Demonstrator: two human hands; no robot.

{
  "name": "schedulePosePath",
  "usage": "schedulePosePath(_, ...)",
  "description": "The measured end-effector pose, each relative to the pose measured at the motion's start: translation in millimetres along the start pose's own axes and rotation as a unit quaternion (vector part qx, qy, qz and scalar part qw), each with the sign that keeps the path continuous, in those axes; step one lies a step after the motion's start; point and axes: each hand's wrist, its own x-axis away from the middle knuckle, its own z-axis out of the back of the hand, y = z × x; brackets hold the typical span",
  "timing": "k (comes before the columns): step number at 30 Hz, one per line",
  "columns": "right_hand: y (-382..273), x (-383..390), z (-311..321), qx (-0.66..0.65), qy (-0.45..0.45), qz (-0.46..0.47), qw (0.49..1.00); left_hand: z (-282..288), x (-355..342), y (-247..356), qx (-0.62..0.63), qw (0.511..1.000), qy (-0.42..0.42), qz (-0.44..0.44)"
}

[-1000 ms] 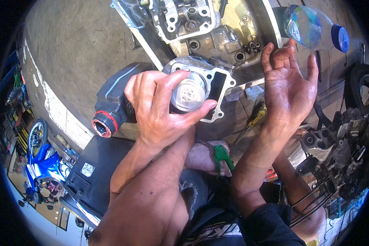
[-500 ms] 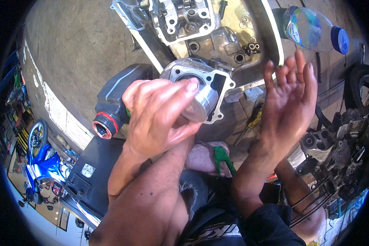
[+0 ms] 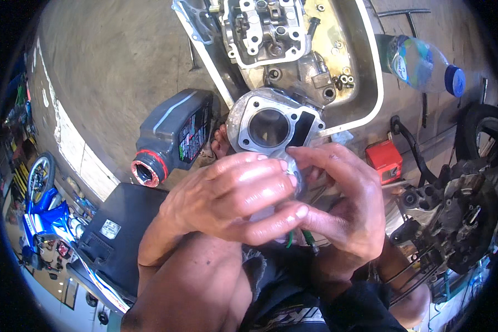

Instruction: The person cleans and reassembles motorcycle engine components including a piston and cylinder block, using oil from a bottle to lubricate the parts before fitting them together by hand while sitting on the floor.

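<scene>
Piston (image 3: 300, 186) lies between left hand (image 3: 232, 193) and right hand (image 3: 346, 202), their grip holding it.

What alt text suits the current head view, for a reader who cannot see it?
A left hand and a right hand meet around a shiny metal part, mostly hidden between them. Just beyond is an engine cylinder with a round bore, then a white-rimmed tray of engine parts. A dark bottle is left, a clear bottle right.

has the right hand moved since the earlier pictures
Yes. Judged against the blue-capped bottle, the right hand has moved left and down the picture, away from the bottle, to meet the left hand.
</scene>
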Motion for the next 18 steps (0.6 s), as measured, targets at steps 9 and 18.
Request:
schedulePosePath(9,-2.9,-3.0,-21.6,-0.224,0.085,-0.223,0.945,5.0,5.9,2.7,0.077,0.967,0.064,0.233)
schedulePosePath(18,12.5,7.2,-67.2,-0.339,0.191,-0.216,0.896,1.1,18.7,7.0,0.324,0.827,0.124,0.443)
